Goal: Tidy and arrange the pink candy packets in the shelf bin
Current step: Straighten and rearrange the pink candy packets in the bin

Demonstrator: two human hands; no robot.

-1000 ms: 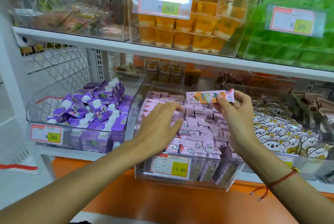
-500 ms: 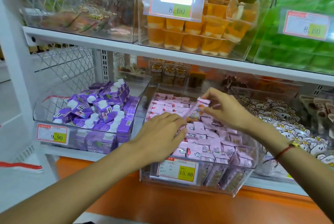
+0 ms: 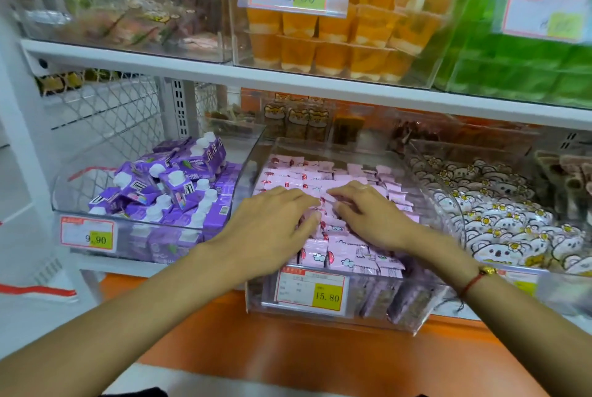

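Both hands down in the pink candy bin, mid-tidy

Left hand (image 3: 272, 223) and right hand (image 3: 368, 217) rest on the pink candy packets (image 3: 346, 246) in the clear bin (image 3: 416, 323) on the shelf, fingers loosely curved, grasping nothing that I can see; next, probably, squaring up the crooked front rows.

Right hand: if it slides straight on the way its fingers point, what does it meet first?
The right hand points left across the pink candy packets, so it would probably meet the left hand first; their fingertips look almost touching, though depth is unclear.
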